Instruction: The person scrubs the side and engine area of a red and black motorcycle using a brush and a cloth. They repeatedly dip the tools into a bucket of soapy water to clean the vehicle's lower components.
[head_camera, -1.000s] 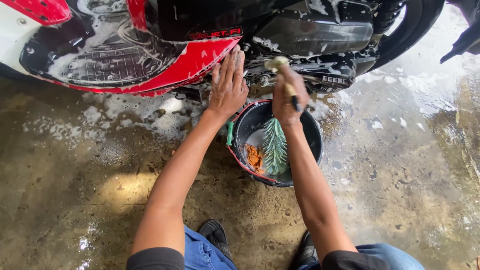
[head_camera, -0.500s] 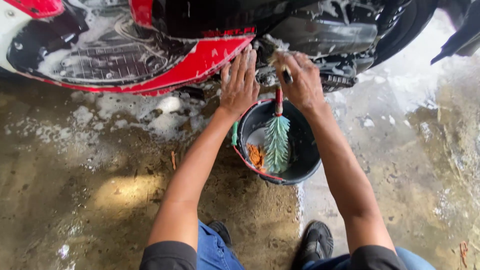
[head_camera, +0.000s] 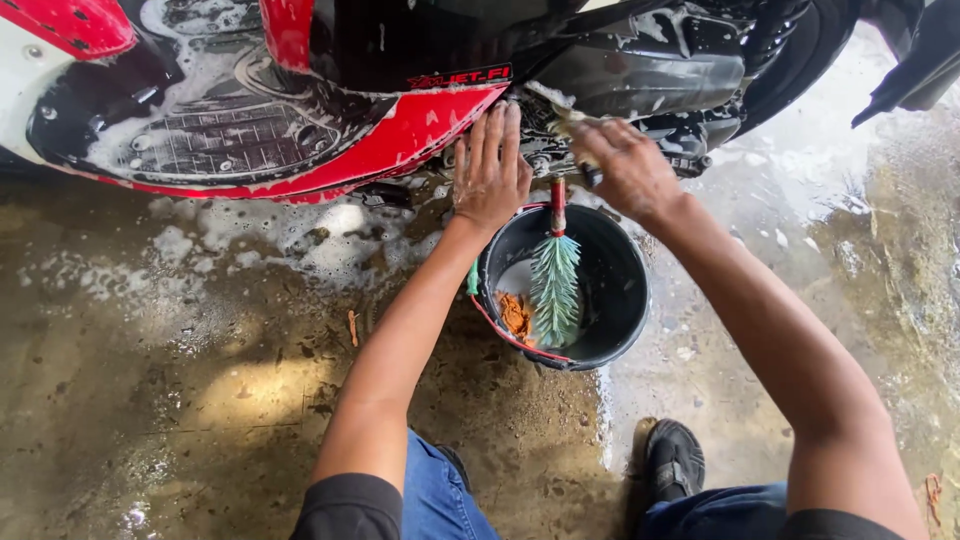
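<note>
Nearest the camera, the person's knees in blue jeans and a black shoe (head_camera: 672, 458) rest on the wet concrete floor (head_camera: 180, 400), which is streaked with foam and puddles.

Just beyond sits a black bucket (head_camera: 610, 300) with a red rim. Inside it lie a green bristle brush (head_camera: 554, 285) with a red handle leaning up against the far rim, an orange cloth or sponge (head_camera: 515, 315) pressed to the near-left wall, and some cloudy water (how deep cannot be told).

Past the bucket, the left hand (head_camera: 490, 170) lies flat and open, fingers spread, against the lower edge of the red scooter panel (head_camera: 400, 130). The right hand (head_camera: 628, 165) is closed around a small pale scrubbing tool (head_camera: 562, 112), perhaps a small brush, pushed into the soapy black engine casing (head_camera: 640, 75) low on the scooter. The soapy footboard (head_camera: 215, 140) lies farther left.

As a judgement: the soapy floor could let a foot slide, since the person crouches with weight forward. The bucket stands right under the right forearm, so a sharp pull back might tip it and spill its contents. Fingers working among tight engine parts could scrape on hidden edges.
</note>
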